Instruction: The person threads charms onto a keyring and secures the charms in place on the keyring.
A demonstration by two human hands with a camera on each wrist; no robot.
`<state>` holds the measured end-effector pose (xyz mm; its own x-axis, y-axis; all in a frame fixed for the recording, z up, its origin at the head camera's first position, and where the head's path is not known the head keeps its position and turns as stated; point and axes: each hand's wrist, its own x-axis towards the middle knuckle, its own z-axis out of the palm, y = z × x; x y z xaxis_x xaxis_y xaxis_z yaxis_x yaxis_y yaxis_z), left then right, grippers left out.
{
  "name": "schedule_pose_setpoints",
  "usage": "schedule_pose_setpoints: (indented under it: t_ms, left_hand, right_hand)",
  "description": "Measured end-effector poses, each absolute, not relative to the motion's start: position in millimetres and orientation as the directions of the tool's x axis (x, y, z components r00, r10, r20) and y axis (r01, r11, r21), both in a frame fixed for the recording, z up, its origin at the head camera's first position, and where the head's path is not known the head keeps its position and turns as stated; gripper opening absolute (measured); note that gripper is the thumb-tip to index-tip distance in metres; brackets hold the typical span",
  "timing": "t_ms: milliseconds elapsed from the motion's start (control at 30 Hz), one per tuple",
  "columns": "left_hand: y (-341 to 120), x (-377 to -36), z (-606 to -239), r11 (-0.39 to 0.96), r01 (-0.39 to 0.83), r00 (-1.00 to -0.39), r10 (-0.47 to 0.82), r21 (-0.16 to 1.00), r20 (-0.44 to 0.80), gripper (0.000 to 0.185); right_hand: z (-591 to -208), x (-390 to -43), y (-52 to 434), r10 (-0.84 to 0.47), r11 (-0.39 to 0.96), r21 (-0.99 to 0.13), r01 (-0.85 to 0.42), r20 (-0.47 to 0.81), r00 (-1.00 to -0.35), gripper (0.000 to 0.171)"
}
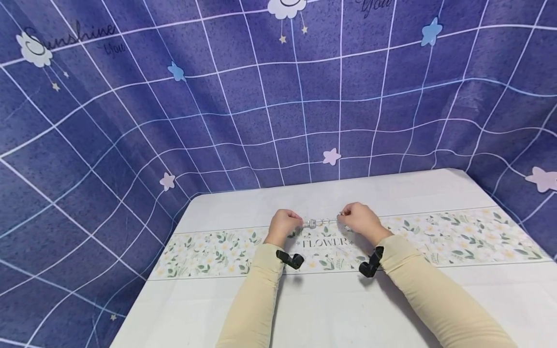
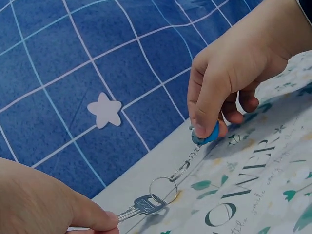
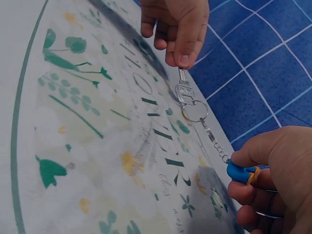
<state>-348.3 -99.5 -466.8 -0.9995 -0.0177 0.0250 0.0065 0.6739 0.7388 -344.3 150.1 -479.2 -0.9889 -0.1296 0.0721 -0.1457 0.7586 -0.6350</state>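
Observation:
A silver key (image 2: 149,204) hangs on a keyring (image 3: 194,111), joined by a short chain (image 3: 217,145) to a small blue charm (image 3: 238,171) with an orange part. My left hand (image 1: 285,225) pinches the key's blade between thumb and finger. On the other end, my right hand (image 1: 360,221) pinches the blue charm, which its fingers partly cover. Between the two hands the keychain stretches out in a line, just over the printed cloth. In the head view the key and ring look small beside the left fingertips.
A white tablecloth (image 1: 322,304) with a floral band (image 1: 209,253) and the word FLOWER covers the table. Blue curtain (image 1: 243,121) with grid lines and stars hangs behind and at the sides. Black camera straps (image 1: 290,259) sit on both wrists.

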Motion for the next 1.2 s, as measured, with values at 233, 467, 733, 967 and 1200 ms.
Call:
schedule_pose_setpoints:
  t_ms: [233,467,733,967,1200]
  left_hand:
    - [-99.1,-349.1,-470.2,0.729,-0.016,-1.000,-0.027,0.684,0.005,0.007]
    - [-96.7,-346.7,-467.9,0.763,-0.017,-1.000,-0.030,0.646,0.009,0.007]
    - [-94.2,-346.2,-468.8,0.785,-0.021,-0.999,-0.035,0.619,0.011,0.006]
    - [-92.2,-346.2,-467.8,0.804,-0.019,-0.999,-0.039,0.594,0.022,0.008]
    - [-90.8,-345.0,-468.3,0.815,-0.018,-0.999,-0.044,0.579,0.031,0.009]
  right_hand:
    - [-480.2,-342.1,145.4,-0.109,0.779,-0.617,-0.114,0.046,-0.993,0.031]
    - [-479.3,-341.8,144.3,-0.111,0.800,-0.587,-0.122,0.055,-0.992,0.022]
    - [-478.3,-339.3,142.5,-0.087,0.807,-0.583,-0.100,0.050,-0.995,0.022]
    - [-478.3,-340.3,144.5,-0.053,0.830,-0.553,-0.073,0.052,-0.997,0.029]
    - [-479.5,-341.9,147.0,-0.048,0.832,-0.551,-0.065,0.045,-0.998,0.038]
